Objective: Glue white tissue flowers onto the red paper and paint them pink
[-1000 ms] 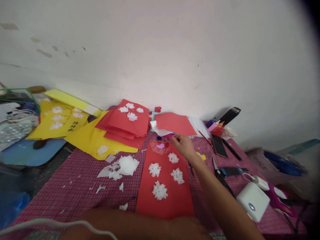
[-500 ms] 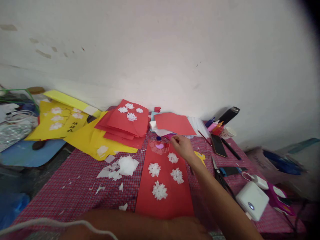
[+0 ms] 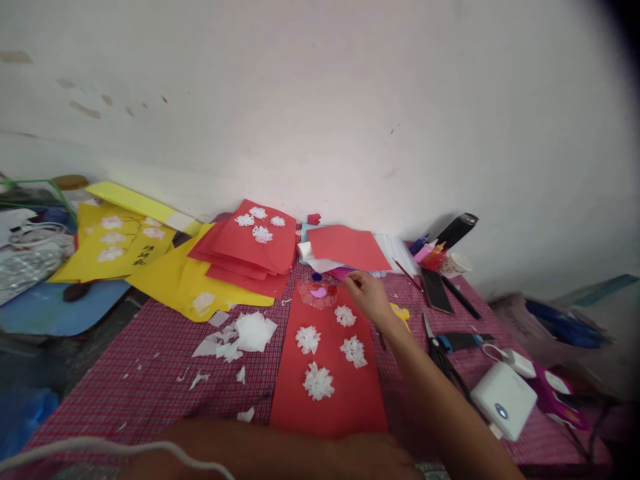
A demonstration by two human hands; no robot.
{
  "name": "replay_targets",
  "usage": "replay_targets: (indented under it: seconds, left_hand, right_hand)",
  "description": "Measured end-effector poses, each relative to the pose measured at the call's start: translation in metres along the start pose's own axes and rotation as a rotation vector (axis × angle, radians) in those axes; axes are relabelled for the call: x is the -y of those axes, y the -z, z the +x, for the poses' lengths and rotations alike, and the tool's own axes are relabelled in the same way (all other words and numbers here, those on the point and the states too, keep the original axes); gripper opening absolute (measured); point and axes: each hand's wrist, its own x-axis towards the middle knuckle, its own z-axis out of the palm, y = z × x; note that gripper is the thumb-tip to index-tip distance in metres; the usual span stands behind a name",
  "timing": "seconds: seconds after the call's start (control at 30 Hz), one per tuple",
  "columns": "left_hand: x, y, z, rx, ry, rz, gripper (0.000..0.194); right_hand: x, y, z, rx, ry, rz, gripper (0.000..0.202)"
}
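A long red paper sheet [image 3: 327, 410] lies in front of me with several white crinkled paper flowers [image 3: 318, 382] on it. At its far end is a clear palette [image 3: 319, 294] with pink and red paint in its wells. Beside the palette's right edge, my right hand [image 3: 369, 297] is closed with thumb and fingertips pinched together; whatever they hold is too small to make out. My left hand [image 3: 377, 459] rests across the near end of the red sheet, its fingers smeared and cut off by the frame's lower border.
Torn white paper [image 3: 253, 331] lies left of the sheet. A red paper stack [image 3: 250, 250] and yellow sheets [image 3: 190, 293] are behind it. To the right are scissors [image 3: 434, 343], a dark phone [image 3: 437, 291], a white power bank [image 3: 504, 401] and a paper cup [image 3: 456, 265]. A white cable [image 3: 115, 447] crosses my left arm.
My right hand has shifted very slightly to the right beside the palette, still pinched. The camera view has moved a little; the flowers and the left arm stay in place.
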Motion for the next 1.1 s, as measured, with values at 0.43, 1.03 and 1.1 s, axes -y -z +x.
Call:
replay_targets:
  seconds: [0.43,1.03,1.1]
  left_hand:
    - [0.001,0.002,-0.002,0.074,-0.064,0.018,0.017]
    - [0.001,-0.006,-0.005,-0.009,-0.099,0.069,0.018]
    - [0.002,-0.011,-0.004,-0.014,-0.105,0.071,0.023]
  right_hand:
    - [0.001,-0.001,-0.002,0.004,0.012,0.013,0.027]
    - [-0.001,0.0,-0.008,0.014,0.047,0.054,0.025]
    - [-0.002,0.0,-0.008,0.008,0.055,0.066,0.025]
